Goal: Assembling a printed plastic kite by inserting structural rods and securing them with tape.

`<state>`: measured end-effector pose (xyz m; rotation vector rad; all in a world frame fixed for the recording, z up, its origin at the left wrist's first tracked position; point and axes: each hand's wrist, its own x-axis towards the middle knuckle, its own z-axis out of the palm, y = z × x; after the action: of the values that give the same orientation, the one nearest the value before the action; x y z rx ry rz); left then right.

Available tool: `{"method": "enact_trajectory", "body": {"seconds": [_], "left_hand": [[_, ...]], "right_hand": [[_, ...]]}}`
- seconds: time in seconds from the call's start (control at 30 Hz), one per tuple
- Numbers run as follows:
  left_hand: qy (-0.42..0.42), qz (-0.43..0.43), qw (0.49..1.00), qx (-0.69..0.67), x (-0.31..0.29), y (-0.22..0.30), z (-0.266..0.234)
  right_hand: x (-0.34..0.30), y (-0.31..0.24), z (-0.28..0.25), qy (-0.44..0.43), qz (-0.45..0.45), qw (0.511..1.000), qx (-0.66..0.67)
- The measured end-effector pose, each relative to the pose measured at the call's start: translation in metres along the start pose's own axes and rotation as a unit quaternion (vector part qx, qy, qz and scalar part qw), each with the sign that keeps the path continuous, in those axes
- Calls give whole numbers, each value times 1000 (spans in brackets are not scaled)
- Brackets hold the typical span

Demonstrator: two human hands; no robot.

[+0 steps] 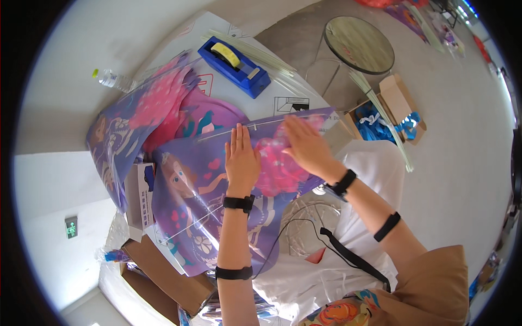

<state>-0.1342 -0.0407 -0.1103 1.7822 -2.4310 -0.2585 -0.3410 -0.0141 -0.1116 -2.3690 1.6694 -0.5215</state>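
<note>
A purple printed plastic sheet (204, 163) with a cartoon figure, hearts and a pink patch lies across a white box top in front of me. A thin pale strip (225, 132) runs along its far edge. My left hand (242, 163) rests flat on the sheet, fingers straight and pointing to that edge. To its right, my right hand (311, 145) is spread over the sheet near the pink patch, its fingertips slightly blurred. Neither hand grips anything. A blue tape dispenser (247, 79) with a yellow roll stands beyond the sheet.
More printed sheets (147, 117) are heaped at the left, near a clear bottle (115, 80). Pale thin rods (266, 57) lie behind the dispenser. A round stool (359, 44) and an open carton (402, 103) with blue items stand to the right. A brown box (163, 271) sits lower left.
</note>
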Motion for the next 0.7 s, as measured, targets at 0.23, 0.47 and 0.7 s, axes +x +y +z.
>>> {"method": "enact_trajectory", "body": {"seconds": [0.23, 0.47, 0.7], "left_hand": [[29, 19, 999, 9, -6, -4, 3], [72, -9, 997, 13, 1, 11, 4], [79, -32, 995, 53, 1, 25, 9]], "right_hand": [[13, -10, -23, 13, 11, 1000, 7], [54, -44, 17, 0, -53, 997, 59], [36, -27, 19, 2, -94, 996, -6]]}}
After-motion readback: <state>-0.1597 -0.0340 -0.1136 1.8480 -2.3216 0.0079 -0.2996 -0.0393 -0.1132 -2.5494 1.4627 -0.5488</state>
